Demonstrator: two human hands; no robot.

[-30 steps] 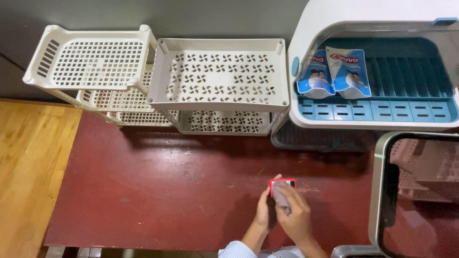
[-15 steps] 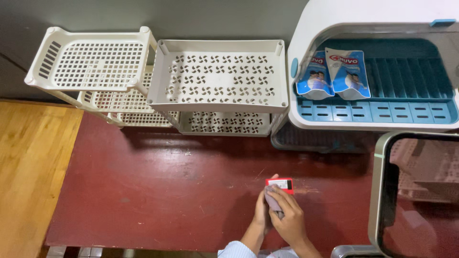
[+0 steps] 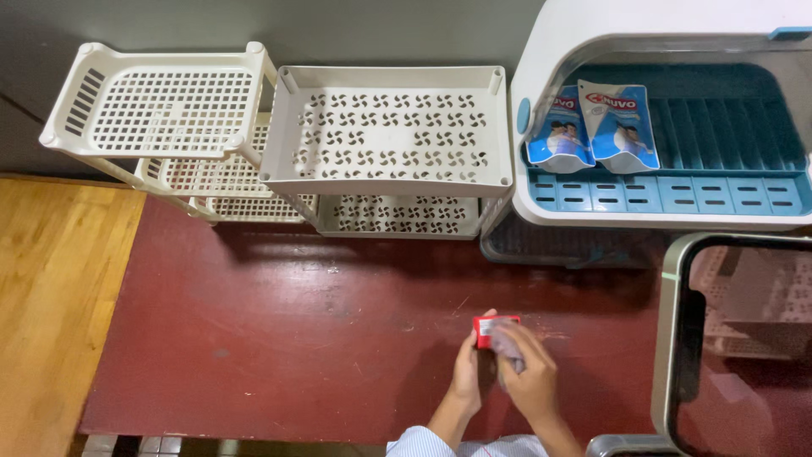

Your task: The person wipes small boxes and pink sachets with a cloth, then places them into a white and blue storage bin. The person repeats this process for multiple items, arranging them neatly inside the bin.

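A small red box (image 3: 488, 327) with a white label is held low over the dark red floor (image 3: 279, 338), near the bottom of the view. My left hand (image 3: 466, 373) grips its left side. My right hand (image 3: 529, 372) is cupped over its right side and holds a pale bit of cloth or wrapper against it. Both hands are closed around the box, and most of it is hidden by the fingers.
Two cream perforated plastic shelf racks (image 3: 161, 110) (image 3: 385, 131) stand at the back. At the right is a white and blue dish cabinet (image 3: 668, 195) holding two blue pouches (image 3: 592, 127). A glossy framed panel (image 3: 736, 338) lies at the right edge. Wooden flooring (image 3: 51, 288) is at the left.
The hands and the red box have shifted slightly downward. The box has turned a little in the fingers, and its red top edge shows more.
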